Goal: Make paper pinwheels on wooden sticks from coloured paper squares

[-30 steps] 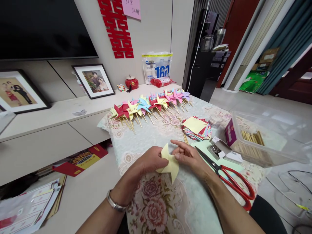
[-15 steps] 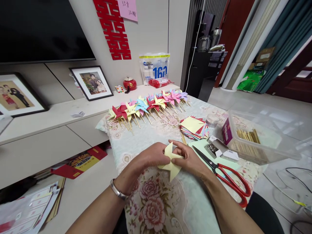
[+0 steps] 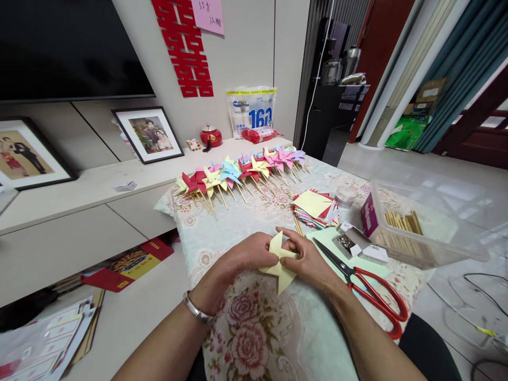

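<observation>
A pale yellow paper pinwheel (image 3: 279, 264) is pinched between both my hands just above the flowered tablecloth (image 3: 254, 328). My left hand (image 3: 248, 256), a silver bracelet on its wrist, grips the paper's left side with closed fingers. My right hand (image 3: 307, 259) holds the right side, fingers curled over the folded centre. Red-handled scissors (image 3: 369, 288) lie just right of my right hand.
A row of finished coloured pinwheels on sticks (image 3: 238, 172) lies at the table's far edge. A stack of coloured paper squares (image 3: 315, 207), a small round tin (image 3: 345, 196), a box of pins (image 3: 351, 243) and a clear tub of wooden sticks (image 3: 420, 225) stand to the right.
Both hands have closed in on the yellow pinwheel, the right fingers pressing onto its centre. The view shifted slightly.
</observation>
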{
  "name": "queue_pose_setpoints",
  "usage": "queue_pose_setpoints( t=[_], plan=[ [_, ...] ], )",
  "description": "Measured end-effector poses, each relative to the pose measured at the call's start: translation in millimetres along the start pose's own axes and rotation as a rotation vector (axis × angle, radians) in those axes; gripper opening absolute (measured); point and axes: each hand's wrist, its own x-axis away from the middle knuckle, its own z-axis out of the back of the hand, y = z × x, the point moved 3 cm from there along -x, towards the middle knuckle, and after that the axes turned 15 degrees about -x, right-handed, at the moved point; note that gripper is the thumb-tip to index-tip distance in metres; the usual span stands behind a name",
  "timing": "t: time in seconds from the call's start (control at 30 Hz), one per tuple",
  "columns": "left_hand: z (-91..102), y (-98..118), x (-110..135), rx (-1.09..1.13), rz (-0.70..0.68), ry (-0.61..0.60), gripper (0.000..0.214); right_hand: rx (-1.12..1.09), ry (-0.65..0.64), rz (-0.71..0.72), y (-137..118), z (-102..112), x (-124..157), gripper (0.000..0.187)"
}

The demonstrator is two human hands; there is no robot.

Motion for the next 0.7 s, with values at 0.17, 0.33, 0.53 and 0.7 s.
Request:
queue_pose_setpoints(
  t=[0.17, 0.33, 0.53, 0.7],
  plan=[
    [3.3, -2.4, 6.3, 0.207, 0.070, 0.150, 0.019, -0.107, 0.081, -0.012, -0.8, 3.4, -1.7, 0.075],
    [-10.4, -0.3, 14.4, 0.559, 0.005, 0.354, 0.043, -0.274, 0.175, -0.017, -0.9, 7.9, -4.3, 0.080],
    [-47.0, 8.2, 7.9, 0.745, -0.003, 0.453, 0.042, -0.372, 0.238, 0.000, -0.1, 10.4, -5.4, 0.076],
    [-57.8, 9.7, 3.3, 0.697, 0.020, 0.580, 0.044, -0.350, 0.242, 0.016, 2.2, 9.7, -6.0, 0.074]
  ],
)
